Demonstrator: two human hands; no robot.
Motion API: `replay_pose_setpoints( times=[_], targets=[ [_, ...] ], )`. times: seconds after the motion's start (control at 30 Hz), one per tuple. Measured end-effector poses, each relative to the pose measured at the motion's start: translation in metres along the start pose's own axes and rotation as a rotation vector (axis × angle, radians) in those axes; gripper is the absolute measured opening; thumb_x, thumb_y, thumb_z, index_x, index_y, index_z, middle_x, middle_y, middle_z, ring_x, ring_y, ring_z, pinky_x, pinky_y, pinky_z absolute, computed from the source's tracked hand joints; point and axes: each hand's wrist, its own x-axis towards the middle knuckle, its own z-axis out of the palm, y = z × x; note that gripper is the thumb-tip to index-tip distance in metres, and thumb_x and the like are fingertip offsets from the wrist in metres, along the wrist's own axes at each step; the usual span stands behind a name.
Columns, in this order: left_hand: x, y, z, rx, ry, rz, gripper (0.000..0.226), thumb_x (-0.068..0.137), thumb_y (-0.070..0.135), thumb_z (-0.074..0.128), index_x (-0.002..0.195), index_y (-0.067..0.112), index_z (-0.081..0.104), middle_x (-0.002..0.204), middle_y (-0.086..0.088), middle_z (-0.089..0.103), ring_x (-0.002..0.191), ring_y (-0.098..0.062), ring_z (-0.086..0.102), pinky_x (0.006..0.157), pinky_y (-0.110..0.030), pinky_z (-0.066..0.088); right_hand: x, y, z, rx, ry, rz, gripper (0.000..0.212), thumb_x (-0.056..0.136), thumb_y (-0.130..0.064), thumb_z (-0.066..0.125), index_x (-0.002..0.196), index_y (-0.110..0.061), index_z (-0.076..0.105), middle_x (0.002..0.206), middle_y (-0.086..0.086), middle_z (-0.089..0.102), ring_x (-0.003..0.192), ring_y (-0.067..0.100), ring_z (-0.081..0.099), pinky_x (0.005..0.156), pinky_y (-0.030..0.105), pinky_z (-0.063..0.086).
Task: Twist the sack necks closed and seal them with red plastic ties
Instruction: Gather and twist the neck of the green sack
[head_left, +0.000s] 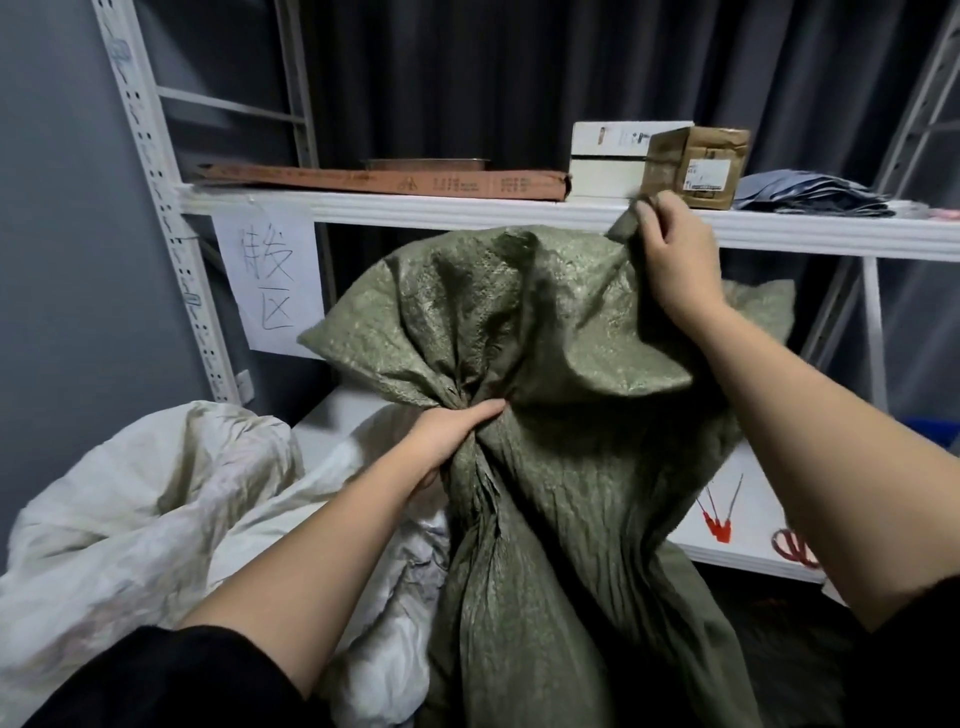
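Fingers of the left hand are being clenched round the gathered neck of the green sack, while a corner of its mouth is being pinched and held high by the right hand.

The neck is being kept upright, running from the left grip up toward the right hand, so any twist would likely be made about that line. Red ties are lying on the lower shelf, down to the right, nearer the right hand. A white sack is slumping at left, its neck not made out. Scissors are being partly hidden by the right forearm.
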Motion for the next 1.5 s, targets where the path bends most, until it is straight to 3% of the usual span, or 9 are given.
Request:
replay_pose_setpoints(
  times=[0.3, 0.53, 0.63, 0.73, 0.83, 0.93, 1.1, 1.43, 1.5],
  targets=[
    [0.001, 0.003, 0.011, -0.154, 0.102, 0.002, 0.031, 0.082, 0.022, 0.066, 0.105, 0.002, 0.065, 0.090, -0.010, 0.070, 0.082, -0.023, 0.066, 0.079, -0.029, 0.052, 0.024, -0.028, -0.015, 0.164, -0.085, -0.072, 0.031, 0.090, -0.028, 0.059, 0.073, -0.030, 0.032, 0.069, -0.013, 0.039, 0.063, -0.002, 0.037, 0.063, 0.020, 0.034],
    [0.005, -0.009, -0.003, -0.287, 0.146, -0.067, 0.024, 0.079, 0.022, 0.063, 0.094, 0.004, 0.067, 0.086, -0.015, 0.069, 0.084, -0.030, 0.066, 0.087, -0.041, 0.052, 0.010, 0.004, -0.036, -0.030, -0.724, -0.051, 0.031, 0.085, 0.008, 0.052, 0.078, -0.020, 0.063, 0.080, -0.010, 0.063, 0.074, 0.001, 0.056, 0.069, 0.013, 0.043],
    [0.003, -0.005, 0.002, -0.295, 0.127, -0.048, 0.020, 0.081, 0.022, 0.062, 0.088, 0.005, 0.067, 0.082, -0.013, 0.070, 0.078, -0.027, 0.066, 0.082, -0.035, 0.051, -0.003, 0.002, -0.027, -0.029, -0.879, -0.031, 0.014, 0.092, -0.018, 0.057, 0.096, -0.019, 0.071, 0.091, -0.016, 0.067, 0.087, -0.003, 0.058, 0.081, 0.012, 0.039],
    [0.000, -0.001, 0.008, -0.299, 0.118, -0.036, 0.016, 0.083, 0.019, 0.062, 0.086, 0.004, 0.067, 0.081, -0.011, 0.070, 0.075, -0.024, 0.065, 0.078, -0.031, 0.051, -0.009, -0.001, -0.010, -0.119, -0.944, 0.005, 0.047, 0.081, -0.055, 0.062, 0.116, -0.023, 0.065, 0.120, -0.009, 0.052, 0.114, 0.007, 0.046, 0.100, 0.024, 0.029],
    [0.000, 0.000, 0.008, -0.283, 0.131, -0.039, 0.025, 0.081, 0.022, 0.063, 0.095, 0.002, 0.068, 0.086, -0.013, 0.071, 0.083, -0.027, 0.067, 0.085, -0.034, 0.051, -0.015, -0.001, 0.004, -0.097, -1.016, 0.020, 0.051, 0.067, -0.067, 0.069, 0.084, -0.019, 0.067, 0.093, -0.001, 0.056, 0.088, 0.012, 0.051, 0.085, 0.032, 0.037],
    [-0.003, -0.001, 0.005, -0.253, 0.136, -0.033, 0.043, 0.070, 0.034, 0.068, 0.099, 0.001, 0.067, 0.091, -0.014, 0.071, 0.088, -0.029, 0.067, 0.090, -0.038, 0.051, -0.013, -0.003, 0.001, -0.067, -0.899, -0.022, 0.027, 0.083, -0.040, 0.068, 0.079, -0.013, 0.068, 0.070, 0.002, 0.056, 0.065, 0.014, 0.048, 0.063, 0.027, 0.038],
    [-0.012, 0.005, 0.011, -0.077, -0.127, 0.043, 0.047, 0.062, 0.045, 0.080, 0.093, 0.010, 0.073, 0.097, -0.007, 0.074, 0.094, -0.021, 0.068, 0.101, -0.036, 0.047, 0.010, -0.021, -0.011, -0.004, -0.433, -0.152, 0.019, 0.095, -0.013, 0.051, 0.108, -0.008, 0.064, 0.108, 0.005, 0.064, 0.096, 0.011, 0.052, 0.079, 0.020, 0.036],
    [-0.032, 0.022, 0.072, 0.012, -0.169, 0.077, 0.034, 0.091, 0.023, 0.060, 0.118, 0.003, 0.062, 0.092, 0.003, 0.066, 0.073, -0.006, 0.059, 0.062, -0.012, 0.048, 0.004, -0.088, 0.014, -0.298, -0.068, -0.761, 0.033, 0.098, -0.038, 0.034, 0.107, -0.014, 0.054, 0.096, 0.007, 0.067, 0.088, 0.036, 0.059, 0.071, 0.037, 0.040],
    [-0.032, 0.021, 0.072, -0.004, -0.207, 0.083, 0.040, 0.086, 0.032, 0.064, 0.116, 0.006, 0.064, 0.085, 0.006, 0.067, 0.076, -0.006, 0.063, 0.072, -0.017, 0.050, 0.002, -0.090, 0.017, -0.316, 0.008, -0.851, 0.038, 0.098, -0.040, 0.034, 0.101, -0.011, 0.058, 0.088, 0.005, 0.068, 0.078, 0.035, 0.059, 0.069, 0.035, 0.038]
  ],
)
